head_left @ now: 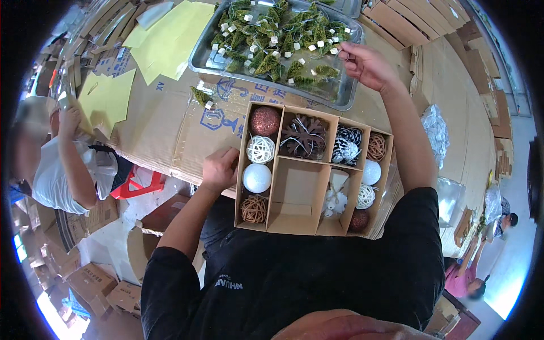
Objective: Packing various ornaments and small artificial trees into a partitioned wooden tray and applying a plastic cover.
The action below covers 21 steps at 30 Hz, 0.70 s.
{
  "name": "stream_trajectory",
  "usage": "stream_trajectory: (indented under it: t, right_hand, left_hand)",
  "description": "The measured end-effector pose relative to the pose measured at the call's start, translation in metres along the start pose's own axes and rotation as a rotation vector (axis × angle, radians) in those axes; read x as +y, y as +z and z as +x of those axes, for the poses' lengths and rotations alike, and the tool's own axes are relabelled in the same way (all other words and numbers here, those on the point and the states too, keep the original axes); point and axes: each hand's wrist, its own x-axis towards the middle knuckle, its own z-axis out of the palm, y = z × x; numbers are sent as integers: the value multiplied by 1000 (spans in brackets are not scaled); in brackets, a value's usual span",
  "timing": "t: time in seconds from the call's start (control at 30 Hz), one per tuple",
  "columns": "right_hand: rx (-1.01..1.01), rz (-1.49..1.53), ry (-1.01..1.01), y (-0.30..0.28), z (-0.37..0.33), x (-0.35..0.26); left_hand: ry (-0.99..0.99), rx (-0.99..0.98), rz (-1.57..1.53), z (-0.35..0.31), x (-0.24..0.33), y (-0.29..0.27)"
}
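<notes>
Right in front of me is a divided cardboard box [291, 195], with my left hand [220, 169] closed at its left wall. White and brown balls, such as a glitter ball [265, 120], fill its side columns. Brown wooden snowflakes [305, 136], snow-tipped pinecones [347, 146] and a white ornament [335, 202] lie in other compartments; the large lower one is bare. Beyond the box, a metal tray [195, 59] holds many small green tree ornaments [266, 63] with white cube bases and strings. Over its right rim my right hand [367, 66] pinches; what its fingertips hold is too small to name.
One loose tree ornament [202, 97] lies on the cardboard-covered table [164, 122] left of the tray. Yellow sheets [170, 39] lie farther left, near a co-worker [68, 161]. Crumpled clear plastic [435, 136] is at the right. Stacked cartons [405, 20] stand behind.
</notes>
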Motion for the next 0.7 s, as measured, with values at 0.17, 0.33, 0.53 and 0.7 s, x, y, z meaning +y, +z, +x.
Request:
stream_trajectory:
  t: [0.17,0.33,0.53,0.7]
  right_hand:
    - [-155,455,-243,-30,2,-18]
    - [11,283,-606,-8,-43,-58]
    - [-97,-1362,-805,-22,-21,0]
    - [-246,-1538,-338,-30,-30,39]
  left_hand:
    - [-66,-13,-34,-5,-6,6]
    - [-69,5,-135,-11,-27,27]
    - [-112,31,-239,-15,-31,28]
    - [-100,28,-196,-8,-20,21]
